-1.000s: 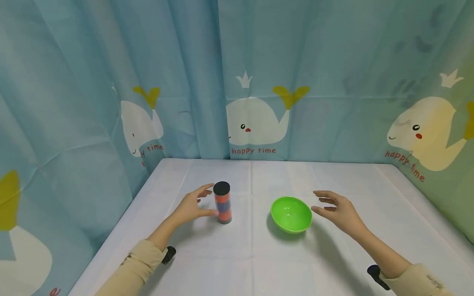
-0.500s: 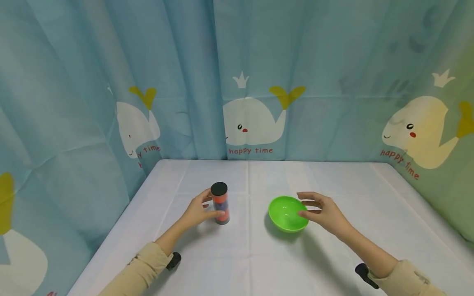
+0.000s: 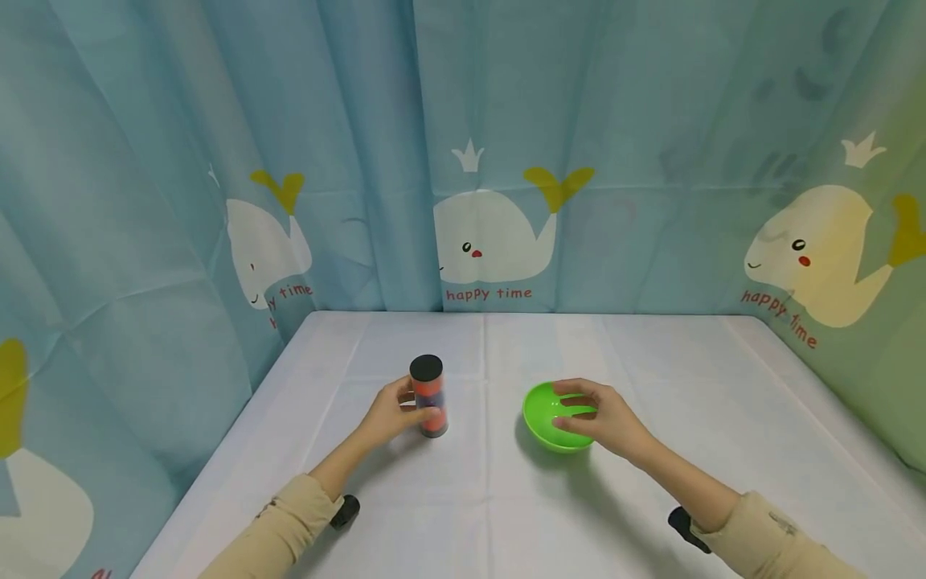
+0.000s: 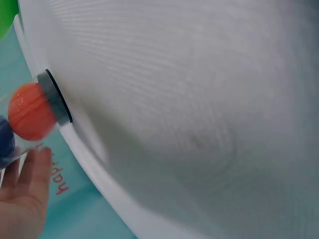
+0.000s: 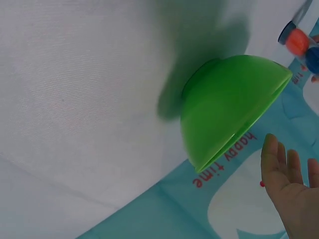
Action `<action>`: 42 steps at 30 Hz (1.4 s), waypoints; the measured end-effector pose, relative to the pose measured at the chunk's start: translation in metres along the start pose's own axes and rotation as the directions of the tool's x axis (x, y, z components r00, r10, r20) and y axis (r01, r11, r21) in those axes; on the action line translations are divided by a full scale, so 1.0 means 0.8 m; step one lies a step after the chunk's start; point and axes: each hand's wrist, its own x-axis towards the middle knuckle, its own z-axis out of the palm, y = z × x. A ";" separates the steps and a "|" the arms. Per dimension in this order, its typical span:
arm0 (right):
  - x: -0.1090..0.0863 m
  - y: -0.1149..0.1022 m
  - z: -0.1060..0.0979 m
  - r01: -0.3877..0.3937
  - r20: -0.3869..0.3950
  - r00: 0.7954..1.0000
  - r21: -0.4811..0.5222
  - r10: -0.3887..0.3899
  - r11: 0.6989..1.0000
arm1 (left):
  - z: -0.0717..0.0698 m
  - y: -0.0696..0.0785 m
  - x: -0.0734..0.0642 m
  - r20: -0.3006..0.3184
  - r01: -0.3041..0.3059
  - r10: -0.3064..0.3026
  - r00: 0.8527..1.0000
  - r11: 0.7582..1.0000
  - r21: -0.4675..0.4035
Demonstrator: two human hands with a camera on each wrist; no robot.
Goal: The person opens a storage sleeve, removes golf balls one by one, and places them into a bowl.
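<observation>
A clear tube (image 3: 430, 397) with a black lid stands on the table, and orange and dark blue balls show through its wall. My left hand (image 3: 391, 416) holds it from the left, thumb across its front and fingers behind. In the left wrist view, the tube's grey end (image 4: 56, 98) meets the tabletop, with my fingers along its side. A bright green bowl (image 3: 538, 414) sits upright to the right of the tube. Over the bowl's right side hovers my right hand (image 3: 604, 418), fingers spread and holding nothing; the right wrist view shows a gap between fingertips and rim.
White cloth covers the table (image 3: 463, 515). Behind it and along both sides hangs a blue-green curtain (image 3: 383, 161) printed with whales. A black wrist device (image 3: 346, 511) is strapped under the left sleeve, another (image 3: 687, 528) by the right.
My left hand has moved right and closed round the tube, which stays standing. My right hand has moved left, from beside the bowl to over it.
</observation>
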 end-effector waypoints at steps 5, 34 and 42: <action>0.002 -0.005 0.008 0.000 0.019 1.000 0.030 -0.001 1.000 | -0.001 -0.001 -0.002 -0.001 -0.024 0.024 1.000 1.000 -0.006; 0.019 -0.018 0.030 0.033 0.034 0.999 0.053 -0.035 0.998 | 0.017 0.034 0.003 -0.112 0.010 -0.001 0.994 0.996 0.087; 0.031 -0.042 0.028 0.060 0.021 0.998 0.066 -0.061 0.996 | 0.021 0.049 0.001 -0.111 -0.055 0.064 0.992 0.995 0.083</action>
